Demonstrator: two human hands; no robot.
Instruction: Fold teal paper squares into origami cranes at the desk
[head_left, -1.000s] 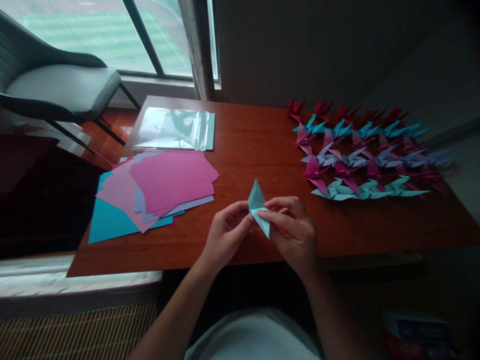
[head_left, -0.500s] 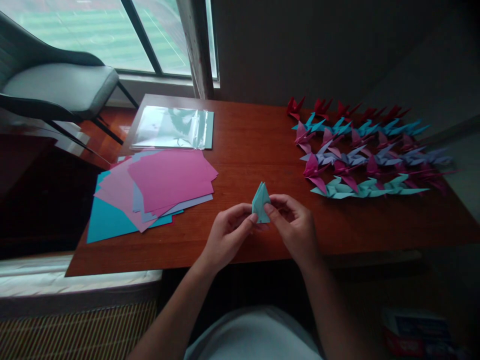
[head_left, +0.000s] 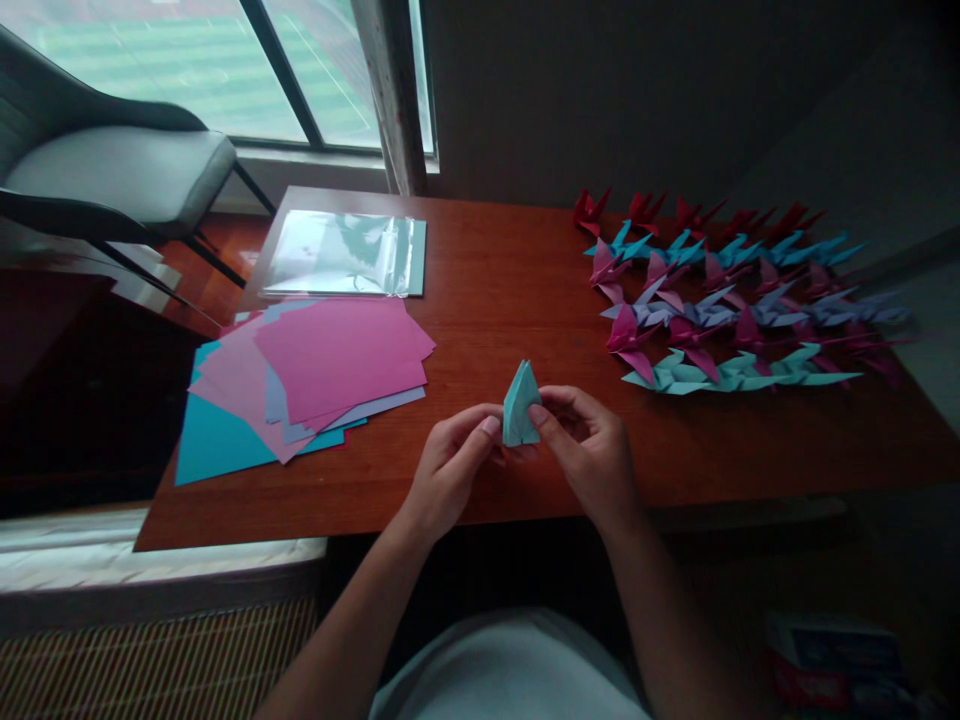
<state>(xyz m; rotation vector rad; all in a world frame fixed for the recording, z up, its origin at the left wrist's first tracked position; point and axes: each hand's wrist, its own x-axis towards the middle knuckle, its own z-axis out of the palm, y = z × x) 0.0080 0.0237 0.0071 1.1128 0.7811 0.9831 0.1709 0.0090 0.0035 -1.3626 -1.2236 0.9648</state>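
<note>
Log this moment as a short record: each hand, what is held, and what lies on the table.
Left hand: fingers at the paper's left edge; firmness of grip unclear
Right hand: pinching the paper, thumb on its front
Held piece: folded mint paper, points up in the picture
Table, left side: loose coloured sheets, pink uppermost; beyond them, a shiny clear packet
Table, right side: rows of folded birds, red farthest, mint nearest

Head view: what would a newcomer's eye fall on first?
Probably the rows of folded paper birds on the right, red at the back, pale green in front. Then the overlapping colored sheets at left and, at front center, the mint folded paper pinched in the right hand, the left hand beside it.
</note>
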